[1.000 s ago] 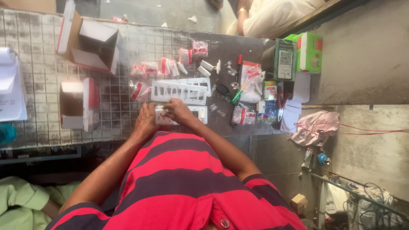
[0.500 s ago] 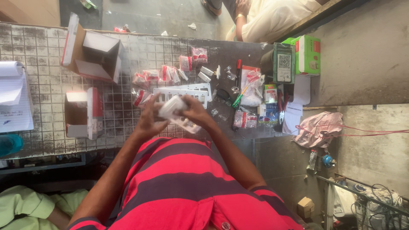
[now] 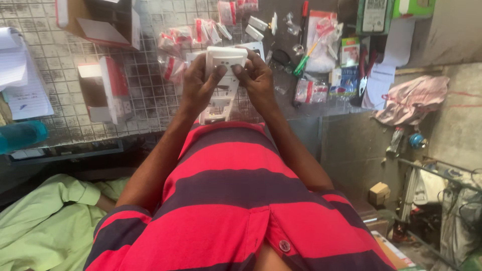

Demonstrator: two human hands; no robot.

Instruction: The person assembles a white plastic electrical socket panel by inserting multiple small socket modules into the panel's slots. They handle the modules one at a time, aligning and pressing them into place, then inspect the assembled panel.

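Red and dark striped shirt [image 3: 236, 200] fills the lower middle of the head view, both bare forearms reaching up from it toward the tiled worktop [image 3: 50, 75]. Crumpled green cloth [image 3: 45, 221] at lower left; pink cloth [image 3: 414, 98] on the ledge at right.

On the worktop: two open cardboard boxes, one brown [image 3: 108, 22] at the top, one red and white [image 3: 103, 90] below it. One paper pad [image 3: 17, 70] at the left edge. Several small red and white packets [image 3: 175, 45] scattered above the hands, too overlapped to count exactly. One clear bag with a green-handled tool [image 3: 319, 42] to the right, one red-handled screwdriver [image 3: 304, 12] near it, one pair of pliers [image 3: 362, 75] further right.

One white switch plate [image 3: 226, 57] held up between both hands, just above a second white frame [image 3: 218, 103] lying flat beneath. Left hand [image 3: 198, 83] curled around the plate's left edge, thumb pressed onto its face. Right hand [image 3: 258, 78] closed on the right edge, fingertips wrapping over the top corner, thumb meeting the face near the left thumb. Plate upright-ish, face toward the camera, pinched from both sides, clear of the table.

Compared with half a second earlier: plate then tilted and lower in the view, hands nearer the body; now raised, squared up and closer to the packets. A second ago, both hands down flat on the worktop at the frame, nothing lifted.
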